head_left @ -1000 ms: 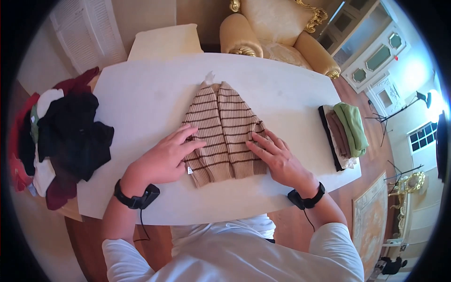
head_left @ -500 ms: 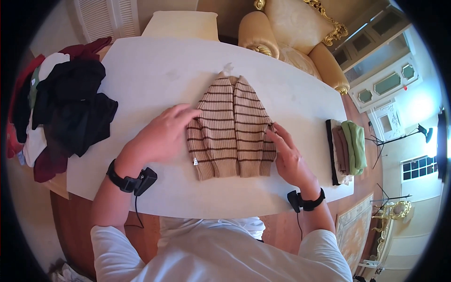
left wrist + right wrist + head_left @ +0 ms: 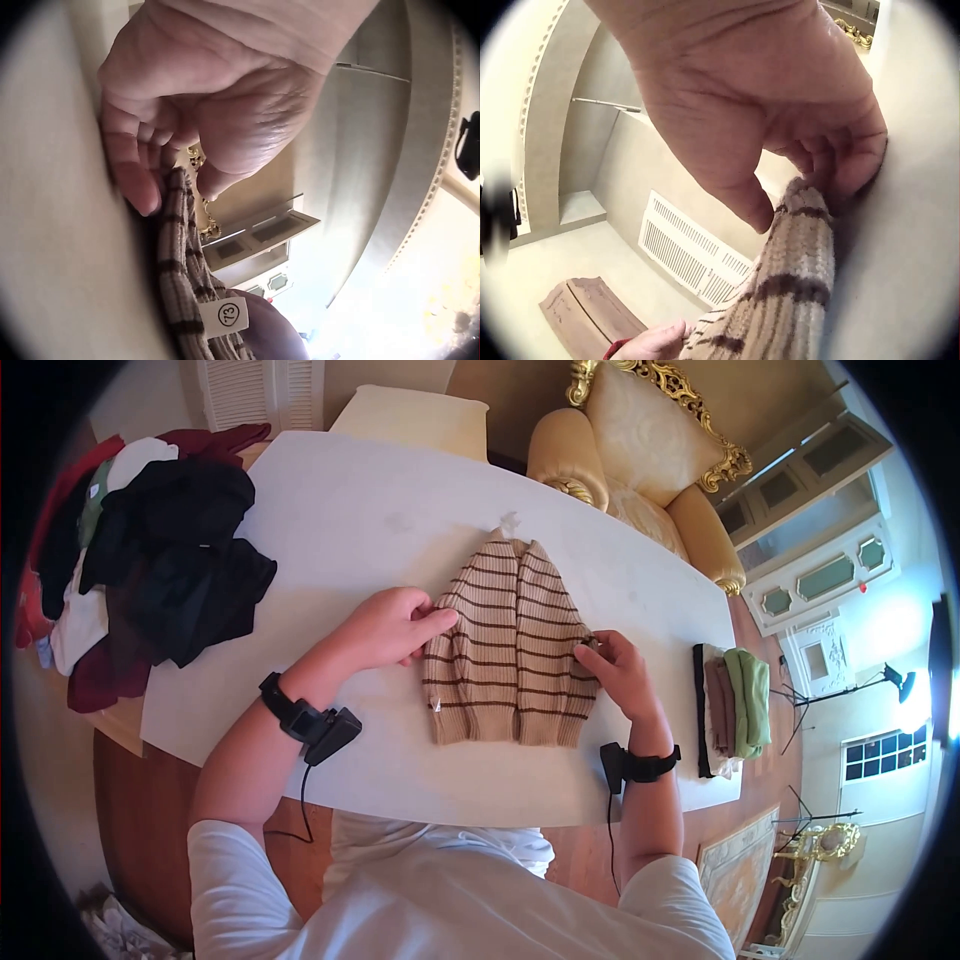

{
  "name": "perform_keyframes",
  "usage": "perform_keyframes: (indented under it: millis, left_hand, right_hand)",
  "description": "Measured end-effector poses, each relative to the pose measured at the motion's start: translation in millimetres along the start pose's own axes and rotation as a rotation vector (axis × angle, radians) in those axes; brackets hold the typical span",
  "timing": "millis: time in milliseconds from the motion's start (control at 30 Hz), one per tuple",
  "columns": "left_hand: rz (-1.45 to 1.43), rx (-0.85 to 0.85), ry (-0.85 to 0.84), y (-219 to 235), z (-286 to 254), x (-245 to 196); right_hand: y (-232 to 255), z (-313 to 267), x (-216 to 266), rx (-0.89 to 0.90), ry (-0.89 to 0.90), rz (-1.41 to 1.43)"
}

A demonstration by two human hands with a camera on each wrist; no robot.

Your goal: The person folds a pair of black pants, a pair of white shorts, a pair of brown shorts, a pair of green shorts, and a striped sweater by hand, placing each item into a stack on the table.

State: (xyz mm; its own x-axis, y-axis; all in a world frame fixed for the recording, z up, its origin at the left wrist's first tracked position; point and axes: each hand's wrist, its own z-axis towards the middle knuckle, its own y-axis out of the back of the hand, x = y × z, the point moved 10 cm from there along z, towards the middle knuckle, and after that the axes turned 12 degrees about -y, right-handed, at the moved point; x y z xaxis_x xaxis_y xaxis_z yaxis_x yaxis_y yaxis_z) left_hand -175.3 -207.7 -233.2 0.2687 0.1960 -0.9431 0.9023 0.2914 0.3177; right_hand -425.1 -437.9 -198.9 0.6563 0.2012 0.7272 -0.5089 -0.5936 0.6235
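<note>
A beige ribbed knit sweater [image 3: 518, 670] with brown stripes lies on the white table [image 3: 330, 500], its sides folded in toward a lengthwise middle line. My left hand [image 3: 392, 625] grips its left edge, thumb on top and fingers tucked beneath. On the opposite edge, my right hand [image 3: 625, 675] pinches the knit between thumb and fingers. In the left wrist view, a white tag [image 3: 223, 316] marked 73 sticks out from the sweater's side. The right wrist view shows the fingers curled under the sweater's edge [image 3: 799, 262], with the fingertips partly hidden.
At the left end is a loose heap of dark, red and white clothes [image 3: 170, 560]. Folded garments [image 3: 735, 705], green, brown and black, sit near the right edge. Beyond the table stand a pale chair [image 3: 415, 420] and a gold armchair [image 3: 640, 470].
Both hands lay spread on the sweater's front. The left hand has lifted off and moved to the left edge; the right has slid out to the right edge. Both now grip the edges.
</note>
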Motion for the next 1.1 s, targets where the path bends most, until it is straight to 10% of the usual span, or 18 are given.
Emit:
perform_keyframes:
  millis: [1100]
  left_hand:
    - [-0.13,0.091,-0.25,-11,-9,-21]
  right_hand:
    - [-11,-29,10,0.231,0.08,0.291]
